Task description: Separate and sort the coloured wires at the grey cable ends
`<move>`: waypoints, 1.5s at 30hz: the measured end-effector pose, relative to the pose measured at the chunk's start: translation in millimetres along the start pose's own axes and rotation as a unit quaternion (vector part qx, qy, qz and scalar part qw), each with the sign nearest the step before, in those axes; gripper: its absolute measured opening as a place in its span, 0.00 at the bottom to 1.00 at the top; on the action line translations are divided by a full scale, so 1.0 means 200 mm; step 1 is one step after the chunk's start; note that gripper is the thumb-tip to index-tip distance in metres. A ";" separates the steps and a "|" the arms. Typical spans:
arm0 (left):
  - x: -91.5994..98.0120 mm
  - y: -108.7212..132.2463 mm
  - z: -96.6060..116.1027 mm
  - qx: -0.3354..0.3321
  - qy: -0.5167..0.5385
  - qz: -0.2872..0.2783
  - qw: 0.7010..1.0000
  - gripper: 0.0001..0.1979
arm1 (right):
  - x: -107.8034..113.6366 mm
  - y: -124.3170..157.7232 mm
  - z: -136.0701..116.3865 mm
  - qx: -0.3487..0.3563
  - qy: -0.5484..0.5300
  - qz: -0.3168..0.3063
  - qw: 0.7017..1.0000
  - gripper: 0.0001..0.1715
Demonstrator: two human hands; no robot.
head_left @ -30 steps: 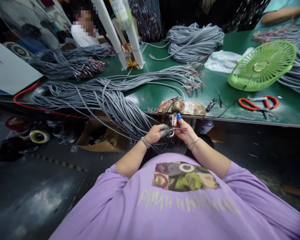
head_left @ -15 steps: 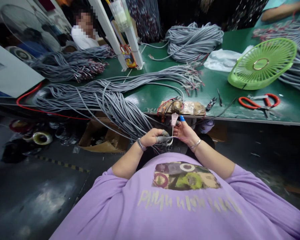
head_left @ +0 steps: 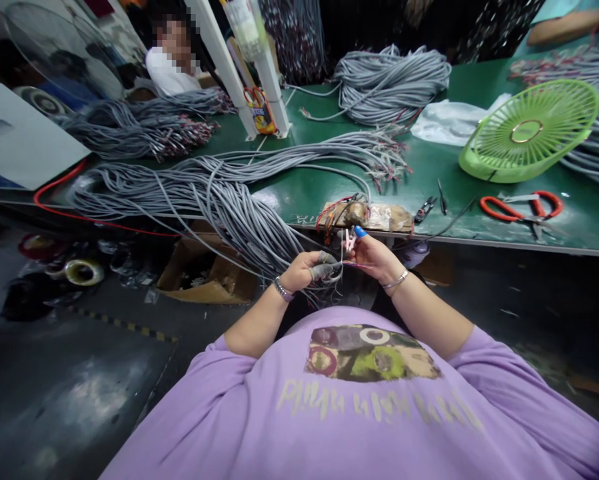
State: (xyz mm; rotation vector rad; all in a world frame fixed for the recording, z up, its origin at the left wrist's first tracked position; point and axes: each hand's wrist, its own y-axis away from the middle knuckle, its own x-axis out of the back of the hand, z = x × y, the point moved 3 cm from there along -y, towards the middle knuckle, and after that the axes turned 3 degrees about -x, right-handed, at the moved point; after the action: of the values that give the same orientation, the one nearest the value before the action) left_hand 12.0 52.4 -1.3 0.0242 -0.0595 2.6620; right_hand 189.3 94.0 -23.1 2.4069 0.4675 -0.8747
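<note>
My left hand (head_left: 311, 267), with grey covers on its thumb and finger, pinches a grey cable near its stripped end. Thin coloured wires (head_left: 355, 265) run from that end across to my right hand (head_left: 373, 256). A blue cover sits on one of my right fingertips, and the fingers are closed around something pale pink and white (head_left: 349, 240), too small to name for certain. Below and left of my hands hangs a thick bundle of grey cables (head_left: 244, 220), draped over the bench edge. Just beyond my hands, a wooden block with wires (head_left: 349, 213) is fixed at the edge.
On the green bench (head_left: 309, 193) lie orange-handled scissors (head_left: 522, 212), small cutters (head_left: 424, 210) and a green fan (head_left: 529, 132). A coiled cable bundle (head_left: 392, 83) rests further back. A white post (head_left: 274, 100) stands on the bench. Under it sits a cardboard box (head_left: 204, 280).
My right hand has turned and closed further near the cable end. The pale piece by its fingertips looks smaller and lower. My left hand has risen slightly, still pinching the cable.
</note>
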 end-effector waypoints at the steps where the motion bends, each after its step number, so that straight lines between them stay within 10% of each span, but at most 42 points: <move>1: 0.00 -0.01 0.00 -0.001 -0.001 0.001 1.000 0.26 | -0.01 -0.01 0.00 0.011 0.006 0.003 1.000 0.19; 24: -0.05 -0.08 -0.05 0.032 0.006 -0.070 0.997 0.26 | -0.04 -0.04 0.05 0.057 -0.070 0.080 0.993 0.26; 39: -0.05 0.04 -0.01 0.036 -0.042 -0.164 0.985 0.22 | 0.04 0.00 0.11 0.004 -0.034 0.016 0.999 0.32; 45: 0.02 0.12 -0.01 0.041 -0.029 -0.086 0.995 0.24 | 0.11 0.02 0.14 -0.011 -0.026 0.037 0.999 0.23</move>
State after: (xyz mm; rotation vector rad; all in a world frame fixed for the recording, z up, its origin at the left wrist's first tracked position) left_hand -3.3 32.7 -4.3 0.1274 0.0310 2.4908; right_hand 194.7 77.1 -54.9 2.3593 0.3632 -0.8934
